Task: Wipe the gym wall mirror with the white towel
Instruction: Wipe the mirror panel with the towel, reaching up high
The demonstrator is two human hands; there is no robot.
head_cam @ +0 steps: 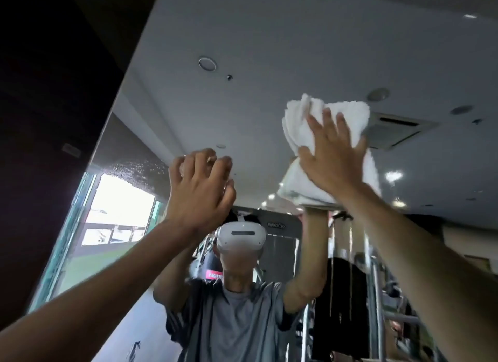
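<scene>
Head view, looking up along the gym wall mirror. At far left a dark wall borders the glass. Beside it a bright window is reflected, and above that lies a speckled patch, possibly droplets on the glass, though this cannot be confirmed. The left hand is raised at centre left with its fingers half curled. They grip nothing, and their tips meet their own reflection, so they appear to rest on the glass. Below it the reflected white headset is seen. To its right a grey machine plate carries mirrored lettering too small to read, and a pink label lower down is equally illegible. The white towel lies bunched at upper right, sandwiched between glass and palm, its long axis running steeply from upper right down to lower left. The right hand presses it flat, fingers straight and spread rather than curled round the cloth. The towel projects mainly above and to the left of those fingers, so a stroke leftward would probably lead with cloth. The left hand stands well apart, and the right is the working hand. A reflected ceiling air-conditioner grille lies at far right.
</scene>
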